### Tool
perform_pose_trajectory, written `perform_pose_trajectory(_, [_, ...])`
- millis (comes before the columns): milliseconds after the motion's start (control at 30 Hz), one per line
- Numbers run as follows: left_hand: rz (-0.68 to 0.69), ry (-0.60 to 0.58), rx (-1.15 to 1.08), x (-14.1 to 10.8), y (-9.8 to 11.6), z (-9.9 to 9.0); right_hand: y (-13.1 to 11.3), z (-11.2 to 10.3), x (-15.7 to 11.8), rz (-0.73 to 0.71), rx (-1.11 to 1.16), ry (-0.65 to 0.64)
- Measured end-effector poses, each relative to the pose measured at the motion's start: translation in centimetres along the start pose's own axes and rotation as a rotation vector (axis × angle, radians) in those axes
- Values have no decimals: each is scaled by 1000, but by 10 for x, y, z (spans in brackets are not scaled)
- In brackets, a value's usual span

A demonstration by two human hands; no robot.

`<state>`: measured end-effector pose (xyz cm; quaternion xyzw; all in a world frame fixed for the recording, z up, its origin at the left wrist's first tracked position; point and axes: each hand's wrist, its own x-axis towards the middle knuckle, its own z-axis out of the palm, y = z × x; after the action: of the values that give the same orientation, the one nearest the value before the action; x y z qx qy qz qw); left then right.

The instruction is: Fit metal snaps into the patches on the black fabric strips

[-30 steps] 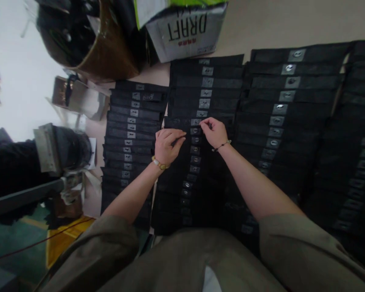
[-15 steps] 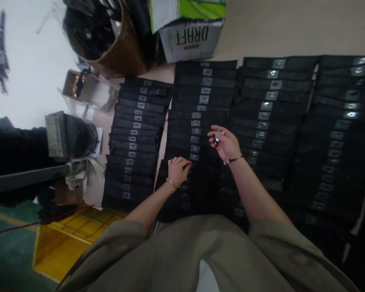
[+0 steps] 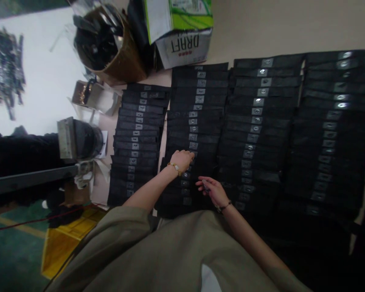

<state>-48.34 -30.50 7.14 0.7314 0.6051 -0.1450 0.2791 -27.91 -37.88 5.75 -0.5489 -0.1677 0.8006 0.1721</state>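
Overlapping black fabric pieces (image 3: 205, 138) lie in columns on the table, each showing a small grey patch with a mark on it. My left hand (image 3: 183, 160) rests on the second column from the left. Its bent fingertips touch a grey patch (image 3: 194, 154), and whatever they may pinch is too small to make out. Lower and to the right, my right hand (image 3: 214, 191) hovers over the same black pieces. Its fingers are curled around small grey, shiny pieces (image 3: 206, 185) whose kind I cannot tell.
At the back left stand a round brown container (image 3: 130, 61) of dark items and a green and white box (image 3: 182, 48). A small open carton (image 3: 101, 97) and a machine head (image 3: 79, 138) are at the left. A yellow crate (image 3: 59, 247) sits below the table's left edge.
My right hand has moved down and left, closer to my left hand, still holding the small pieces. My left hand has shifted slightly up onto a patch. The view has turned a little.
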Motion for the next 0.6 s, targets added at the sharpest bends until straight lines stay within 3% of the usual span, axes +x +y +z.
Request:
perform_pose_trajectory(167, [-18, 78, -35, -6, 2, 0, -8, 1, 2, -39, 1, 20])
perform_pose_trajectory(333, [-65, 173, -136, -8, 1, 16, -28, -2, 15, -114, -75, 51])
perform_pose_trajectory(500, [58, 304, -147, -16, -8, 40, -54, 2, 30, -170, -177, 37])
perform_pose_trajectory(600, [96, 366, -151, -20, -10, 43, -72, 9, 45, -199, -291, 40])
